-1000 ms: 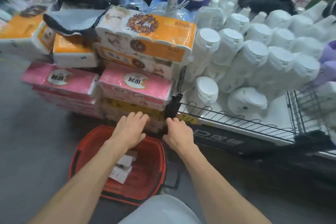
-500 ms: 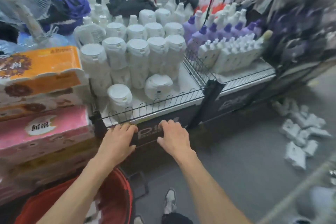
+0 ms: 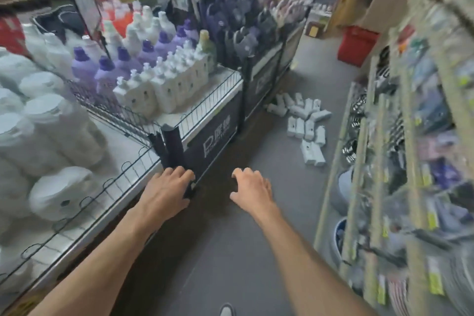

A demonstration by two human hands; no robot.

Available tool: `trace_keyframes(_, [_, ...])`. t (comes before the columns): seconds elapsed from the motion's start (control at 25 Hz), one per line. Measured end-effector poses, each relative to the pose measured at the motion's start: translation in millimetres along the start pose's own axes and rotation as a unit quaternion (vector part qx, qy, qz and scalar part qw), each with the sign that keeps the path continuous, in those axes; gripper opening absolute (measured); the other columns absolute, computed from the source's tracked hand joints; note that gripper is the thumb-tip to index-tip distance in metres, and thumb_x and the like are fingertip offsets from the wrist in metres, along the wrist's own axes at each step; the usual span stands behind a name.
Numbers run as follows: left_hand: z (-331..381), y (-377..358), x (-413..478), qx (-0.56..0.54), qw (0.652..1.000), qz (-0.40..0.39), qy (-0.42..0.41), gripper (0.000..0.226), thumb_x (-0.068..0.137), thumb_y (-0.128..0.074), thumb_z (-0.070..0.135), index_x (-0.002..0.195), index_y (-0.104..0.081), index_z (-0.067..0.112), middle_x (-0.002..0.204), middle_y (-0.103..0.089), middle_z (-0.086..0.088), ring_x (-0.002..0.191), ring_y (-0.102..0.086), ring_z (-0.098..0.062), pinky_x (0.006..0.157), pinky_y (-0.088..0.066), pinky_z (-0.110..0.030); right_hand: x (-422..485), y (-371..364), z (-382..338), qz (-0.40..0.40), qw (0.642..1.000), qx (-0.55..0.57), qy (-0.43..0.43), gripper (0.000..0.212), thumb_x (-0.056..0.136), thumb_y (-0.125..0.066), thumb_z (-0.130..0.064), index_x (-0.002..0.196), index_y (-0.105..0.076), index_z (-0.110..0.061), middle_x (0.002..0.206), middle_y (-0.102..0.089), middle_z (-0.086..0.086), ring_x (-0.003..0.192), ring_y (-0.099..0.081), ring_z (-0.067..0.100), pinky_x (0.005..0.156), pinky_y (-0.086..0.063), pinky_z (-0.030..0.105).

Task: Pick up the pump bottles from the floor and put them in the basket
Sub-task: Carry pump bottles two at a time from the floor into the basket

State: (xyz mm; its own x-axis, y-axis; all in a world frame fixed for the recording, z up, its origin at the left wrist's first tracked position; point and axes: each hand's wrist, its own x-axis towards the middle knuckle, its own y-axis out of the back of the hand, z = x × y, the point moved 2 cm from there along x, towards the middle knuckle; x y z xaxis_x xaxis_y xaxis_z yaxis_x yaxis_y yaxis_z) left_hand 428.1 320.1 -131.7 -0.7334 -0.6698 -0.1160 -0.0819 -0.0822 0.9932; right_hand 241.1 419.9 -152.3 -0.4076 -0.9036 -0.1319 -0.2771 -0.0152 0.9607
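At the far left, large white plastic jugs with round flat caps (image 3: 59,123) stand on a white display shelf with a low black wire rail (image 3: 210,95). Next to them are purple plastic bottles with dark caps (image 3: 105,73), then rows of square white pump bottles (image 3: 164,87) behind the rail. The left hand (image 3: 166,188) hovers palm down near the shelf's black corner post (image 3: 173,146), fingers loosely spread and holding nothing. The right hand (image 3: 252,187) is also empty, its fingers curved and apart, above the smooth grey floor (image 3: 256,251). Farther on, the white pump bottles lying in a loose heap (image 3: 305,123) rest on this floor, near the shelf base. At the right, blurred racks of small packaged goods (image 3: 410,149) fill the edge.
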Motion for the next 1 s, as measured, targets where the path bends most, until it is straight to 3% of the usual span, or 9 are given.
trace_keyframes(0.36, [107.0,4.8,160.0,0.023,0.993,-0.027,-0.116,0.056,0.085,-0.066,0.046,0.133,-0.042,0.032,0.127,-0.049,0.008,0.116,-0.049,-0.018,0.091,-0.043,-0.033,52.7,51.2,166.5,0.013,0.991,0.04,-0.128,0.044,0.09,-0.066,-0.035,0.131,-0.052,-0.025,0.128,-0.058,0.003,0.121,-0.054,0.03,0.093,-0.044,0.038])
trace_keyframes(1.0, [259.3,35.2,460.7,0.028,0.965,0.001,-0.261,0.06,0.085,-0.068,0.043,0.137,-0.041,0.03,0.132,-0.048,0.006,0.122,-0.048,-0.019,0.092,-0.042,-0.033,188.0,123.9,357.8,0.058,0.963,0.058,-0.256,0.048,0.089,-0.068,-0.03,0.134,-0.052,-0.026,0.133,-0.058,0.001,0.118,-0.056,0.026,0.092,-0.046,0.039])
